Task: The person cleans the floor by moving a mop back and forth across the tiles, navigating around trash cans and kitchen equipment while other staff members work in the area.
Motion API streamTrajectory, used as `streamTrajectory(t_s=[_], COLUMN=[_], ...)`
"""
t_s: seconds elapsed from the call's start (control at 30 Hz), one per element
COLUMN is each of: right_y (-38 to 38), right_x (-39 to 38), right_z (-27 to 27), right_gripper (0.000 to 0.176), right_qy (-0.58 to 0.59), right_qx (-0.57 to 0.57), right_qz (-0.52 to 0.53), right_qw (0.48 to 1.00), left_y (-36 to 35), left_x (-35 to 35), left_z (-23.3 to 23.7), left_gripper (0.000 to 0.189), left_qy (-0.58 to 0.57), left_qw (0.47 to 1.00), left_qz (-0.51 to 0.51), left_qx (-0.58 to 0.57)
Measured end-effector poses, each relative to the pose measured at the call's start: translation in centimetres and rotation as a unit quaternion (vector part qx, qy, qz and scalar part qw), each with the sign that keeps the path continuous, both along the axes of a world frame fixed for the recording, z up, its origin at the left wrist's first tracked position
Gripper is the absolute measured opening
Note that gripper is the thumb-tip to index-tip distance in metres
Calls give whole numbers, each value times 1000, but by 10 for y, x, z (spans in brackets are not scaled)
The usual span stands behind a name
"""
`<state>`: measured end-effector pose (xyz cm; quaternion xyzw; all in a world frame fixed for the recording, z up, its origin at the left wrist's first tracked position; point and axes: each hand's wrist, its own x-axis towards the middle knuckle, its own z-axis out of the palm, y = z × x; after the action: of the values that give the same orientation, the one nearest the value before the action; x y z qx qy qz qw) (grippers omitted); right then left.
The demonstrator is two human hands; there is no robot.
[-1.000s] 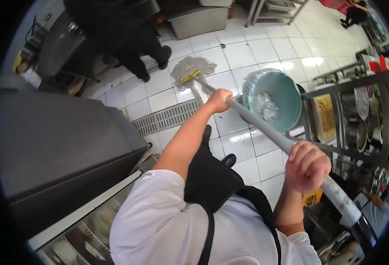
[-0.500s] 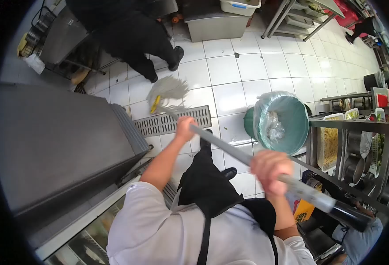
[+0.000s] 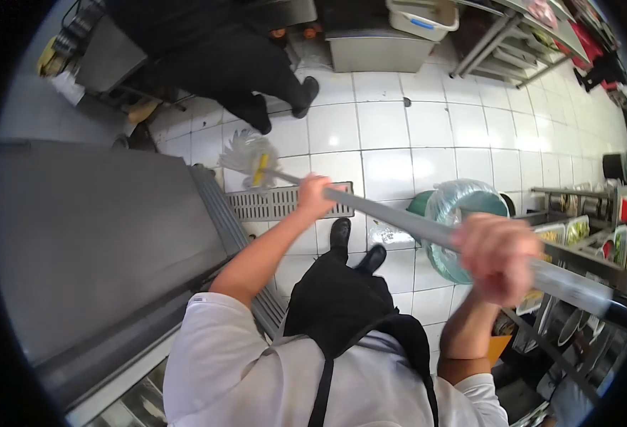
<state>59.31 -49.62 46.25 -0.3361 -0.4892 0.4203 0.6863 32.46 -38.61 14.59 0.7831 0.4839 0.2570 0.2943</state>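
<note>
A long-handled mop (image 3: 399, 217) slants across the head view, its grey string head and yellow clamp on the white tiles at upper left. My left hand (image 3: 316, 197) is wrapped round the handle's middle, above the floor drain grate (image 3: 285, 202). Higher on the shaft, near its black end, my right hand (image 3: 500, 257) is closed round the pole and slightly blurred. The mop strands lie just beyond the grate, close to another person's shoes (image 3: 304, 97). My right hand and the shaft partly cover a green bin (image 3: 441, 260) lined with a clear bag.
A grey metal cabinet (image 3: 107, 235) stands at my left. Metal shelving (image 3: 576, 249) with food trays and pans lines the right side. Another person in dark clothes (image 3: 206, 64) stands at upper left. A white tub (image 3: 423, 20) sits on a counter at the back.
The mop head has shifted left over the floor, its strands now fanned out to the left. My right hand has moved right and slightly lower in view. The camera view has shifted too.
</note>
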Motion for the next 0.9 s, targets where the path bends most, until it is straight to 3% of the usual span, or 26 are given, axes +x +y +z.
streamTrajectory(t_s=[0.07,0.2,0.3,0.47,0.57,0.9], right_y=[6,7,8,27,46,127], right_x=[25,56,52,34,10,-131], right_z=[35,67,63,40,17,-30], right_gripper=[35,37,34,36,37,35], right_qy=[-64,-15,-8,-32,18,40], right_qx=[85,160,180,213,159,158], right_qz=[11,27,46,130,38,80], right_qw=[994,987,982,968,986,983], left_y=[-7,-13,-5,8,34,128], left_x=[42,92,87,48,20,-130], left_z=[40,53,52,33,21,-16], left_gripper=[42,42,40,34,32,20], left_qy=[-43,-124,-73,-64,-46,-26], left_qw=[999,987,985,987,990,994], left_qz=[-29,-102,-143,-144,-128,-109], left_qx=[2,-21,-63,-45,-36,-16])
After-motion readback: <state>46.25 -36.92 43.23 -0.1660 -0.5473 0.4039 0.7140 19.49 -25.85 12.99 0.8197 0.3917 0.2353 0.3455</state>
